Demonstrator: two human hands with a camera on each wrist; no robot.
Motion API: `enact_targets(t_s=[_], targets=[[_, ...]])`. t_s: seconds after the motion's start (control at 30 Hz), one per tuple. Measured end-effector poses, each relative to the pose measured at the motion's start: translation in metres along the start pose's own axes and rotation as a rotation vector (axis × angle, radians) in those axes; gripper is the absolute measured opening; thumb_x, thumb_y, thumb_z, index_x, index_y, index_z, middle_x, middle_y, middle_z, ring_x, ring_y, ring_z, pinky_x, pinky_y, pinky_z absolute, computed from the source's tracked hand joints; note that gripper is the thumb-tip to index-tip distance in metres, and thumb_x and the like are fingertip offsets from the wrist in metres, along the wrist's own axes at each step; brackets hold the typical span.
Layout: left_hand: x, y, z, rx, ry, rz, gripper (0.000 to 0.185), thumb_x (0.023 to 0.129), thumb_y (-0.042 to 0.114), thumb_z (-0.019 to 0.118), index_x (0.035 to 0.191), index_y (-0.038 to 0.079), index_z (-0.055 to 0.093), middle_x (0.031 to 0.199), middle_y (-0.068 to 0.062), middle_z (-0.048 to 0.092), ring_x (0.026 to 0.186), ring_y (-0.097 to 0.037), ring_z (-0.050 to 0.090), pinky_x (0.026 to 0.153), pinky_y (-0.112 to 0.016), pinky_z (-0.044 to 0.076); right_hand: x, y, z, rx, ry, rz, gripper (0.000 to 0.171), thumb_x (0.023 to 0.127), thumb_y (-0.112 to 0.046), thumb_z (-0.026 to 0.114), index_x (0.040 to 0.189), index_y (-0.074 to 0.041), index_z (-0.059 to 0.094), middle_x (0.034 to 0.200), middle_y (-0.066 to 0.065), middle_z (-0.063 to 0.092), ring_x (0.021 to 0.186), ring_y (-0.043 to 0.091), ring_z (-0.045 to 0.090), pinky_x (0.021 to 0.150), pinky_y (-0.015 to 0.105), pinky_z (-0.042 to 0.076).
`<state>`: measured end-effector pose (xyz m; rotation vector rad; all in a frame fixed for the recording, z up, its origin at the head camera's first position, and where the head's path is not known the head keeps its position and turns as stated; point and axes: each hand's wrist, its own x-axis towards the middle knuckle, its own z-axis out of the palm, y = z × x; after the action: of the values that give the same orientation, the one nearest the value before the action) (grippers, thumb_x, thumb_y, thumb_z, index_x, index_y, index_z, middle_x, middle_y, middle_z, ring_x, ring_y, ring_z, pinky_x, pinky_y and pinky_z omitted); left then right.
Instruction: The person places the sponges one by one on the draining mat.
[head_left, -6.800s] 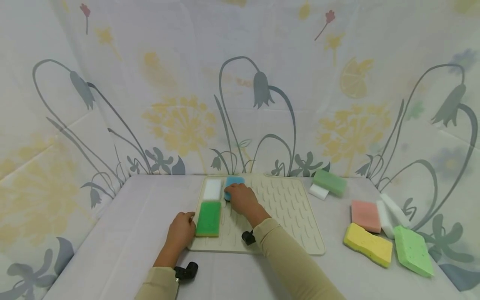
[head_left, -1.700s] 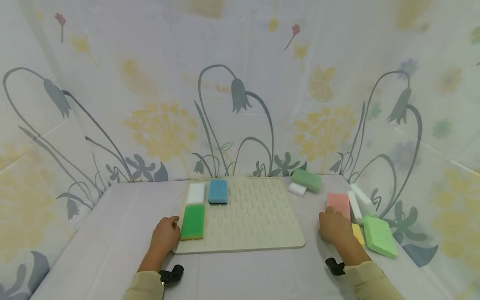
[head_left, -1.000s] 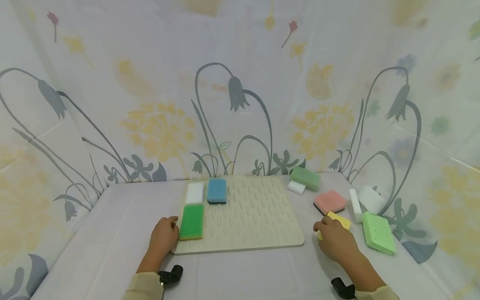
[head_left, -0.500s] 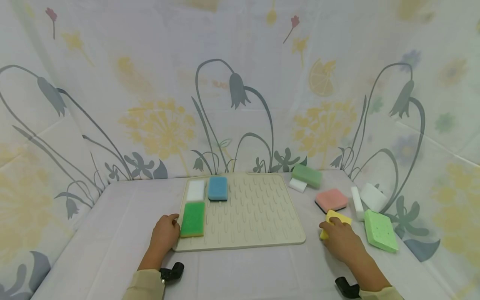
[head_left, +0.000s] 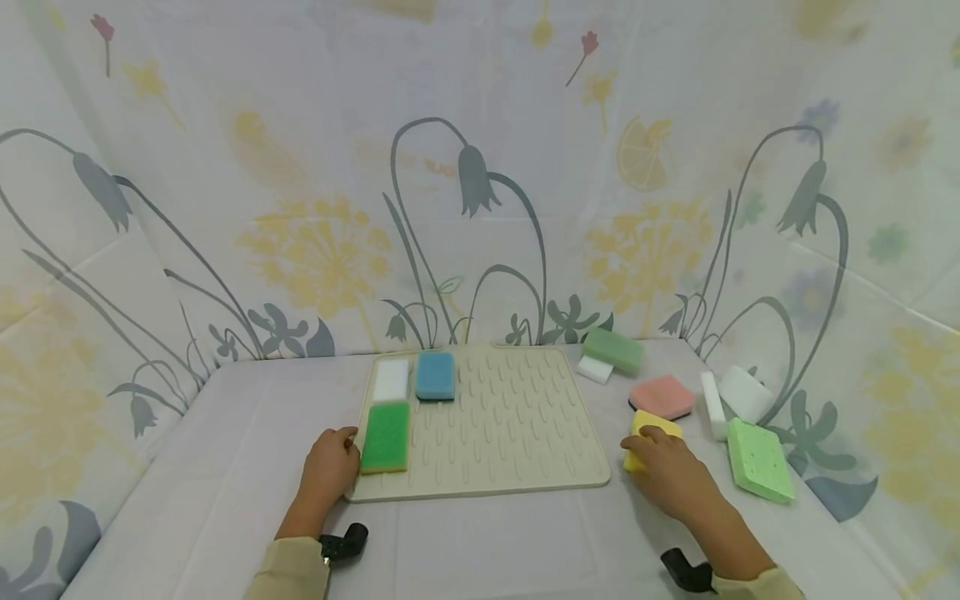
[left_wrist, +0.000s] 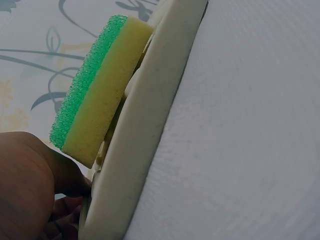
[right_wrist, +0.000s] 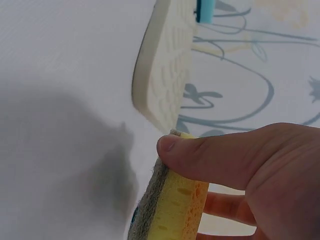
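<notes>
My right hand (head_left: 671,475) pinches a yellow sponge (head_left: 656,425), which has a grey scouring layer (right_wrist: 152,200) in the right wrist view. Thumb and fingers press its opposite sides, right of the mat's corner. My left hand (head_left: 328,471) rests beside the beige ridged mat (head_left: 517,433), fingers loosely bent at its left edge. On the mat's left part lie a white sponge (head_left: 392,380), a blue sponge (head_left: 436,375) with a dark underside, and a green-topped sponge (head_left: 386,437). The left wrist view shows that last sponge's yellow side (left_wrist: 107,95) close by the left thumb.
Just behind the yellow sponge lies a pink sponge (head_left: 663,396). Farther right are a narrow white block (head_left: 712,406), a wider white block (head_left: 745,393) and a light green sponge (head_left: 759,460). A green sponge (head_left: 613,350) overlaps a small white block (head_left: 595,368) at the back.
My right hand has left the blue sponge on the mat and moved right. It has taken the yellow sponge and shifted it left; the pink sponge has turned. My left hand stays at the mat's edge.
</notes>
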<state>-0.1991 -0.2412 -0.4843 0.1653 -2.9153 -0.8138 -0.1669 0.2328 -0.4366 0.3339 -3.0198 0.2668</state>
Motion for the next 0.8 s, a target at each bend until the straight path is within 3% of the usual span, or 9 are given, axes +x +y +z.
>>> enact_targets(t_s=[0.23,0.8], targets=[[-0.001,0.001,-0.001,-0.003,-0.004,-0.007,0.037,0.093,0.007,0.049,0.125,-0.01,0.058,0.097,-0.019,0.061,0.085,-0.026,0.059,0.076,-0.045,0.05,0.005,-0.013,-0.001,0.023,0.052,-0.053,0.03,0.081,-0.01,0.071,0.111,-0.011,0.067,0.124,0.023,0.057,0.108,0.046,0.056,0.069,0.058,0.052],[0.001,-0.002,0.002,0.003,0.006,-0.005,0.038,0.093,0.007,0.05,0.126,-0.008,0.058,0.098,-0.018,0.061,0.086,-0.027,0.059,0.076,-0.045,0.05,0.031,-0.057,0.003,0.022,0.053,-0.139,0.033,0.081,-0.009,0.073,0.112,-0.015,0.068,0.129,0.017,0.057,0.116,0.042,0.054,0.076,0.055,0.053]])
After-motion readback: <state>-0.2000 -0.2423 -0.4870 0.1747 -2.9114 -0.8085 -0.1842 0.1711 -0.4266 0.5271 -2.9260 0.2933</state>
